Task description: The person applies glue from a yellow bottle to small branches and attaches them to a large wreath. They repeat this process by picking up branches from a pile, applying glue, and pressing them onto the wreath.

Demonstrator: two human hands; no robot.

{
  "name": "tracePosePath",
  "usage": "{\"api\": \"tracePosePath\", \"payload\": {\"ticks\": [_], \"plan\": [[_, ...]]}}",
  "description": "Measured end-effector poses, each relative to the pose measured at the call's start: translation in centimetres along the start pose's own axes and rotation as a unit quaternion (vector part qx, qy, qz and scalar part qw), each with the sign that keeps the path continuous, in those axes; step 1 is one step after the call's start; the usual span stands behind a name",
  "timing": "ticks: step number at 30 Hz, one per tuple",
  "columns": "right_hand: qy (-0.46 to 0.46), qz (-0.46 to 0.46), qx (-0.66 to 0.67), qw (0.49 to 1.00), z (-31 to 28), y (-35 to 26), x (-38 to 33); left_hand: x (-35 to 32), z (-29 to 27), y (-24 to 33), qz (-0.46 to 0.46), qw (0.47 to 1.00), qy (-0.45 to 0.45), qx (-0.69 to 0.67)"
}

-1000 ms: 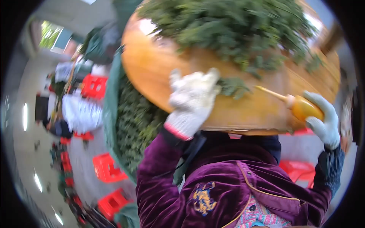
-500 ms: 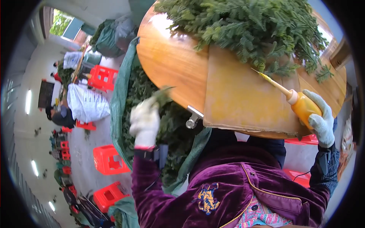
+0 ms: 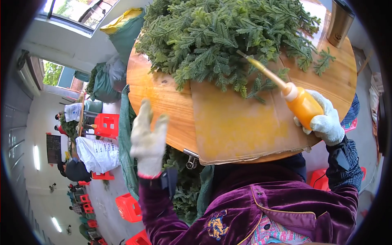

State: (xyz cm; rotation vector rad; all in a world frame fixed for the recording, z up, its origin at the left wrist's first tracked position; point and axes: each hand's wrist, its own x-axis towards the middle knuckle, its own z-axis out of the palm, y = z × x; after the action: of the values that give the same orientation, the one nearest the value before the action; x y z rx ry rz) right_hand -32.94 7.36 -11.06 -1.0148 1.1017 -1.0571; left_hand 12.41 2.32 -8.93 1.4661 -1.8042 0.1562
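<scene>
My right hand (image 3: 326, 120), in a pale knitted glove, is wrapped round a squeeze bottle (image 3: 304, 108) of orange-yellow liquid. Its long, yellow-stained nozzle slants up and left over a sheet of cardboard (image 3: 241, 130) smeared with yellow. The tip ends in front of a heap of green artificial fir branches (image 3: 228, 41). My left hand (image 3: 149, 141), in a white glove, is raised at the table's left edge with its fingers apart and nothing in them. Below it, more green branches (image 3: 185, 192) fill an open green woven bag (image 3: 130, 163).
A metal clip (image 3: 190, 158) grips the edge of the round wooden table (image 3: 163, 110). A steel tumbler (image 3: 340, 24) stands at the far right, near a loose sprig (image 3: 324, 61). Leftward are red stools (image 3: 107, 124), a white sack (image 3: 97, 154) and other people farther off.
My left hand has let go of a small green sprig above the bag and opened, rising slightly. My right hand has moved left with the bottle. The whole view has shifted.
</scene>
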Motion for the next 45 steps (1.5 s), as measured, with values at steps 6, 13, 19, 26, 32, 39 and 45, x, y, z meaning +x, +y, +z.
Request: {"api": "tracePosePath", "payload": {"ticks": [6,13,19,26,32,39,45], "plan": [[0.004,0.005,-0.016,1.0,0.4,-0.8,-0.1,5.7,6.2,5.9,0.029,0.998,-0.034,0.035],[-0.01,0.005,-0.025,1.0,0.0,-0.7,-0.3,5.8,3.6,6.5,-0.106,0.964,-0.021,-0.242],[0.001,0.014,-0.009,1.0,-0.2,-0.2,-0.2,3.7,-1.2,5.2,-0.183,0.917,-0.088,-0.343],[-0.002,0.036,-0.034,0.999,0.2,-0.9,0.0,-1.7,0.9,6.4,-0.263,0.871,-0.236,-0.341],[-0.055,-0.046,-0.179,0.981,0.1,-1.9,-0.8,-2.7,3.3,4.9,-0.075,0.951,-0.254,-0.159],[-0.142,-0.155,-0.386,0.898,1.7,-4.8,-0.9,-2.2,3.2,5.9,-0.098,0.945,-0.255,-0.18],[-0.137,-0.215,-0.383,0.888,1.5,-4.6,-0.6,-2.5,2.8,5.6,0.048,0.962,-0.245,-0.111]]}}
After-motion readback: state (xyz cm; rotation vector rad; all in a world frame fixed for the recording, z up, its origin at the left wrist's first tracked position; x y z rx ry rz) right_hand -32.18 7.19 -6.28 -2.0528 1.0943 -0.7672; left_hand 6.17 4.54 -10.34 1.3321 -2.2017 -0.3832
